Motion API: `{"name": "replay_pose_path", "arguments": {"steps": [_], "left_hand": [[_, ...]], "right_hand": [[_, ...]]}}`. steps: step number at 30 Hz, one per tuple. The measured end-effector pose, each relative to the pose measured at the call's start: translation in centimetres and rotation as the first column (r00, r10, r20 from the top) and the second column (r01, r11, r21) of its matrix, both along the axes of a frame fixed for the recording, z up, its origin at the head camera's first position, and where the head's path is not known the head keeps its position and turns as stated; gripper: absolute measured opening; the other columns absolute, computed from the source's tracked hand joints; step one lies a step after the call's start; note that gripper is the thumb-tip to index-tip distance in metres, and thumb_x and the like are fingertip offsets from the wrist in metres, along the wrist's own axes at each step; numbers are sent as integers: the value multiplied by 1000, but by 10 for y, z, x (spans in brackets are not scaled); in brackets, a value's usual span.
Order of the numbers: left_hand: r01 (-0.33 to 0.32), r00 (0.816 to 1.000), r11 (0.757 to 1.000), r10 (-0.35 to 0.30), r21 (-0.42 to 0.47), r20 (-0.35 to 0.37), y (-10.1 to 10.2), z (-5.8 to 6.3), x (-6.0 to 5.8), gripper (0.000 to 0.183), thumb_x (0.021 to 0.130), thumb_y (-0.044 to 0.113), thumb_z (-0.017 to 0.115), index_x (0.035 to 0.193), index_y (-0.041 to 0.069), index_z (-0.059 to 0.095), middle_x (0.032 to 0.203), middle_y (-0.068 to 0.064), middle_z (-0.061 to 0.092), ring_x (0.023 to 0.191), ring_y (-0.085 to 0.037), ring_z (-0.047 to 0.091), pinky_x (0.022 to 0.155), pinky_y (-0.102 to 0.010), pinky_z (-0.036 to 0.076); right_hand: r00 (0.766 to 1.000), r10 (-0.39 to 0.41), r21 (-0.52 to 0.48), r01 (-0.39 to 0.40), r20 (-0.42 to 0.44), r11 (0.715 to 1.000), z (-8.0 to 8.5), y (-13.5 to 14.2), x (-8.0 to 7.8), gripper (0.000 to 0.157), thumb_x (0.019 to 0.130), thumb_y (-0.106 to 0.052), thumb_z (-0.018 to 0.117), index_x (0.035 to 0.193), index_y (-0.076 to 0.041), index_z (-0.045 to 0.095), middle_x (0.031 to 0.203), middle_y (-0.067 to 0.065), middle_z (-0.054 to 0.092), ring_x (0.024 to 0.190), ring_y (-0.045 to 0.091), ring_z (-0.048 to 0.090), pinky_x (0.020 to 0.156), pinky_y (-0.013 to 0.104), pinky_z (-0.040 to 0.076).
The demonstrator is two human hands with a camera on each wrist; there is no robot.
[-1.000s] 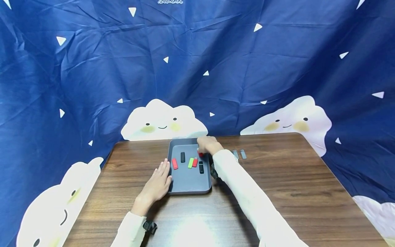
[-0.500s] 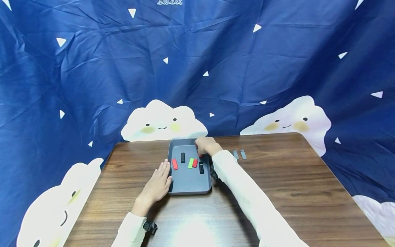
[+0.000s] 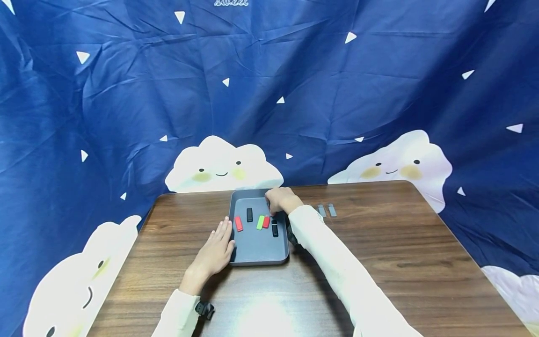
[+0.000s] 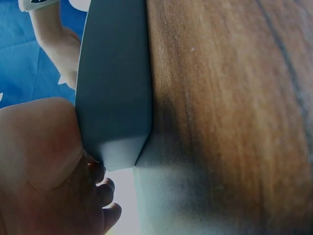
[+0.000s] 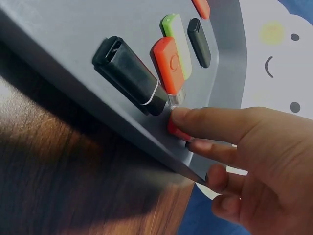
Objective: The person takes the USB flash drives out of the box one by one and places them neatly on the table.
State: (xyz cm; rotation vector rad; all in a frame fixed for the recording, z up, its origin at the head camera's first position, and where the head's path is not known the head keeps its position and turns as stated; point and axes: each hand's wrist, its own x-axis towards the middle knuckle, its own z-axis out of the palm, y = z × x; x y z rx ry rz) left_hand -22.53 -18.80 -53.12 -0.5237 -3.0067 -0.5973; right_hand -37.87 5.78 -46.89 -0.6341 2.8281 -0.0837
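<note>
My left hand lies with straight fingers along the left side of a grey tray. In the left wrist view, its palm is against the tray wall. At the tray's far right corner, my right hand reaches in. The right wrist view shows its thumb and forefinger pinching a red USB stick, mostly covered by the fingers. Right beside it lie another red USB stick with its connector showing, a green one and a black one with a white line.
Farther left in the tray are a small black USB stick and a red one. Two small grey flat pieces lie on the wooden table right of the tray. A blue curtain hangs behind the table.
My right hand has shifted slightly left and toward me, now covering the red USB stick under its fingers in the head view. The left hand and tray stay put.
</note>
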Motion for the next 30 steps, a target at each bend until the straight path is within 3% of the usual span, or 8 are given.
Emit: {"name": "replay_pose_path", "arguments": {"steps": [10,20,30], "left_hand": [[-12,1000,1000,13,-19,23,0,-1,-2,63,112,20,44,165,-8,26,176,-24,20,163,-45,24,131,-63,25],[-18,999,999,20,-39,35,2,4,2,62,113,21,43,165,-8,26,176,-24,19,163,-44,24,132,-62,25],[-26,999,998,29,-52,45,2,5,2,62,113,22,44,166,-6,26,177,-23,20,164,-42,23,132,-61,24]], "right_hand": [[1000,12,-22,-12,7,1000,2,2,0,20,94,-32,83,101,-17,72,100,-1,71,90,21,62,89,40,55],[1000,7,-63,-7,5,998,9,5,4,16,94,-30,82,99,-17,74,96,-1,72,87,20,61,86,39,54],[999,29,-66,-30,-14,997,12,5,2,24,93,-30,82,111,-15,76,106,0,73,91,19,62,90,42,57]]}}
